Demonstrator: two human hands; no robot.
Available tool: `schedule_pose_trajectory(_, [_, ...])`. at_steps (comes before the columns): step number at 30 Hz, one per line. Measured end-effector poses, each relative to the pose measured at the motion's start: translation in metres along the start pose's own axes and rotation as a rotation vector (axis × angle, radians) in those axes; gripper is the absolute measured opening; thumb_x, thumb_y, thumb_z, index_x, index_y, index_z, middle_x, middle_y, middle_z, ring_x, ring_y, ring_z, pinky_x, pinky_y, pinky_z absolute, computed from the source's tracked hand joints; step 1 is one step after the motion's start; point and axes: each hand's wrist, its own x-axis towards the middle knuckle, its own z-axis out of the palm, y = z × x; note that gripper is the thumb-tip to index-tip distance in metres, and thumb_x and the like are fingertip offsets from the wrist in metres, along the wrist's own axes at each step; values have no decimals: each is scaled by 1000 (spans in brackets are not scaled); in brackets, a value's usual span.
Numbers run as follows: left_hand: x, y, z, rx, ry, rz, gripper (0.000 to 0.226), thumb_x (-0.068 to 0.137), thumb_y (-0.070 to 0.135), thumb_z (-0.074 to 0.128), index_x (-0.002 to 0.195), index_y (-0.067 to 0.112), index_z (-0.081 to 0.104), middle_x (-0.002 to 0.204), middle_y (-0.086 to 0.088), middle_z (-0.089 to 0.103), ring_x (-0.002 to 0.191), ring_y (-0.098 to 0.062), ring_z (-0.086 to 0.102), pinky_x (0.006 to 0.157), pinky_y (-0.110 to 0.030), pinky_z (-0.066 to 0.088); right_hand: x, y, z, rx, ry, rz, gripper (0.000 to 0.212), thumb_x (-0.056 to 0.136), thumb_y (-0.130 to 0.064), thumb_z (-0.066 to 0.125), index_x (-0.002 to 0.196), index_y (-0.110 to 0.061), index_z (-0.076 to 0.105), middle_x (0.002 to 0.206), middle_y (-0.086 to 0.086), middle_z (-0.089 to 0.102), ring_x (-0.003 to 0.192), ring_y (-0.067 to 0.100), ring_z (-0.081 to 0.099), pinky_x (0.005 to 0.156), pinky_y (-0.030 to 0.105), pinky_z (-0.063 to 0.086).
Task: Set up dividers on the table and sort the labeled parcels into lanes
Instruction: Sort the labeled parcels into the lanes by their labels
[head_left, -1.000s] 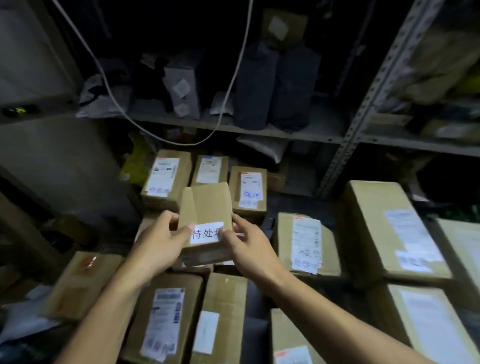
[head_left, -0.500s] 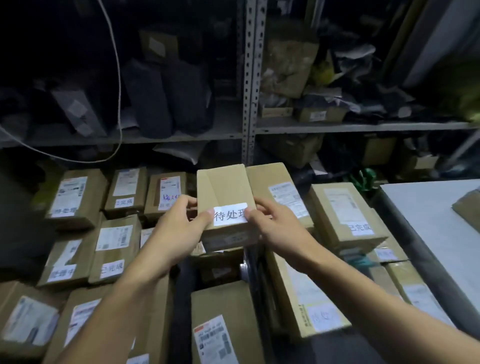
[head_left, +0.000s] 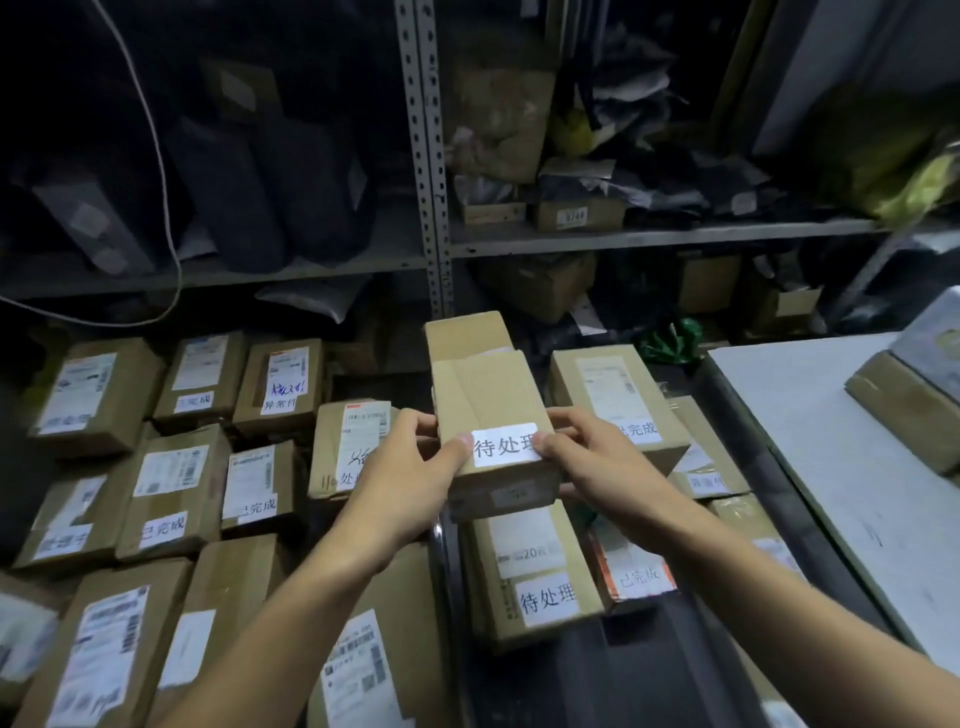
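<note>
A person holds a brown cardboard parcel (head_left: 493, 415) in mid-air above a crowded floor of boxes, its long axis running away from the camera and its far end tipped slightly up. The left hand (head_left: 410, 467) grips the near left edge, thumb pressed on top beside a white label (head_left: 505, 446) printed with three Chinese characters; the right hand (head_left: 597, 460) clasps the near right edge, thumb on the label's other end. The box is plain kraft card, taped along the top, with a smaller sticker on its near face. Directly beneath lies a similar labelled box (head_left: 535, 577); more labelled parcels (head_left: 176, 493) pack the floor to the left, nearly edge to edge. To the right, a pale table (head_left: 831, 447) offers bare surface, its near edge running diagonally past the right forearm. Metal shelving (head_left: 431, 156) rises behind.
</note>
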Motion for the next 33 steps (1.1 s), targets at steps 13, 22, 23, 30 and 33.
schedule_pose_trajectory(13, [135, 49, 8, -65, 103, 72, 27, 93, 35, 56, 119, 30, 51, 97, 17, 58, 87, -4, 58, 56, -22, 48, 130, -65, -10, -181, 161, -118, 38, 78, -41, 47, 103, -23, 70, 104, -1, 71, 100, 22, 66, 87, 53, 56])
schedule_pose_trajectory(22, [194, 13, 23, -128, 66, -6, 35, 91, 23, 58, 126, 28, 53, 123, 3, 63, 105, -13, 60, 93, -37, 53, 196, -42, -6, -310, 170, -75, 27, 89, -33, 50, 108, -24, 67, 105, -3, 70, 98, 18, 65, 91, 46, 54])
schedule_pose_trajectory(23, [195, 7, 24, -133, 47, -12, 33, 91, 24, 58, 123, 33, 51, 121, 6, 63, 105, -11, 59, 93, -37, 53, 199, -38, -6, -336, 170, -65, 31, 90, -33, 51, 115, -22, 66, 110, -1, 70, 100, 18, 64, 91, 43, 53])
schedule_pose_trajectory(30, [196, -4, 26, -163, 22, -31, 55, 91, 39, 56, 142, 35, 37, 124, 11, 56, 108, -10, 58, 94, -38, 52, 201, -31, -7, -391, 174, -40, 45, 93, -39, 53, 133, -19, 54, 125, 3, 65, 107, 18, 61, 88, 33, 49])
schedule_pose_trajectory(33, [192, -1, 23, -148, 49, -14, 57, 92, 40, 56, 145, 30, 37, 135, 7, 54, 114, -11, 56, 97, -36, 49, 195, -38, -2, -516, 266, -130, 54, 95, -39, 52, 142, -13, 46, 137, 9, 57, 122, 24, 53, 88, 28, 38])
